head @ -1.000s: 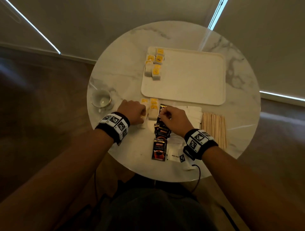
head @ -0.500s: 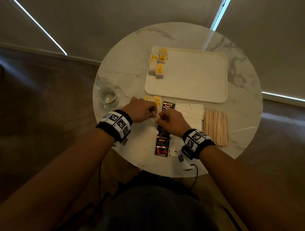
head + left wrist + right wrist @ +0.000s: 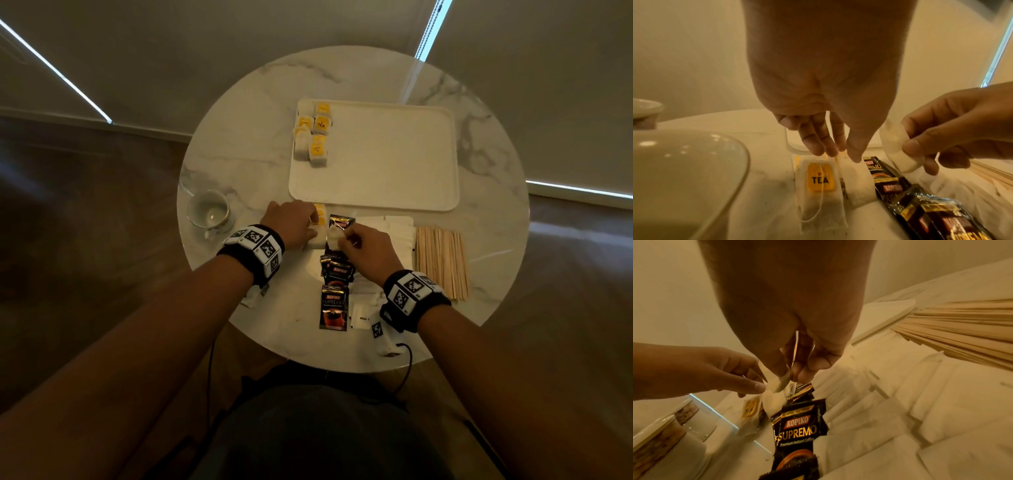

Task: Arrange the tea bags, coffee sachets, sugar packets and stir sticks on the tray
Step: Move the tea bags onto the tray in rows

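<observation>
a round marble table (image 3: 239,144) carries everything. on its far half lies a pale tray (image 3: 387,154), with a small cluster of tea bags (image 3: 313,133) with yellow tags in its far left corner. along the tray's near edge, on the table, white sugar packets (image 3: 394,226) are spread flat, and just to their right a bundle of wooden stir sticks (image 3: 442,260) lies side by side. a line of dark coffee sachets (image 3: 335,294) runs toward the person, overlapping one another. a glass cup (image 3: 208,209) sits near the table's left edge. the left hand (image 3: 291,222) reaches down with straight fingers (image 3: 818,142), their tips touching the top of two loose tea bags (image 3: 818,183) that lie flat on the table just before the tray. the right hand (image 3: 368,248) is raised a little above the sachets, its thumb and fingertips (image 3: 914,146) pinching a single pale tea bag (image 3: 896,146) held clear of the table.
</observation>
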Motion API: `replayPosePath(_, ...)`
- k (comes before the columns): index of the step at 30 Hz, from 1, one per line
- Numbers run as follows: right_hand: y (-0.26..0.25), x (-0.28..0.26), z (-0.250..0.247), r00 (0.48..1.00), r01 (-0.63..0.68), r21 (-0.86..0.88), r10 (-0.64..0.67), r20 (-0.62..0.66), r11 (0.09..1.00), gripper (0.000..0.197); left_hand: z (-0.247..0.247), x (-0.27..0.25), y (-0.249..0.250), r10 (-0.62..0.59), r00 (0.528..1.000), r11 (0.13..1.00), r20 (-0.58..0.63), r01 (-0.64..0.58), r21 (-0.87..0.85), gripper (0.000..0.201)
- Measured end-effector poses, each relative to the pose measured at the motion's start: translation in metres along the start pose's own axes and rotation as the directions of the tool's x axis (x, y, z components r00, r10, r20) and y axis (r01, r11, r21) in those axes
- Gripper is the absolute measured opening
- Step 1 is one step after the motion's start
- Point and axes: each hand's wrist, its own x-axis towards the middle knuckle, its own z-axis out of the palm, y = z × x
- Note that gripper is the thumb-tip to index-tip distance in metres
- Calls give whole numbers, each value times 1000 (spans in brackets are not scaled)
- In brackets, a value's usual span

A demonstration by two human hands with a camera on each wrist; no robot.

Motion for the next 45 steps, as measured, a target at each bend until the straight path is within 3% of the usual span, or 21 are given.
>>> replayPosePath(8,1,12,-10,996,-33,-21,32,-78,999,11,-5,-5,1,164,986,986,-10,-164,36,13)
replayPosePath(14,-6,21,-8,1000,1,-63,-2,-12,998,12,-22,-12,-1,284,956,958,-77,-287,-25,12)
replayPosePath(25,-21,30,-9,992,74,-42,-69,107,996,14,-30,-8,-9,240,950,954,-202,-270,-133,9)
replayPosePath(30,-32,35,-9,991,70,-18,-68,118,997,10,-35,-2,-15,224,939,940,-260,-279,-197,11)
replayPosePath(36,-41,51,-7,990,108,-45,-103,100,993,22,-46,8,-24,211,927,935,-310,-284,-214,10)
replayPosePath(45,-58,102,-11,987,141,-99,-133,89,985,24,-75,36,-44,152,952,894,-267,-248,-373,13)
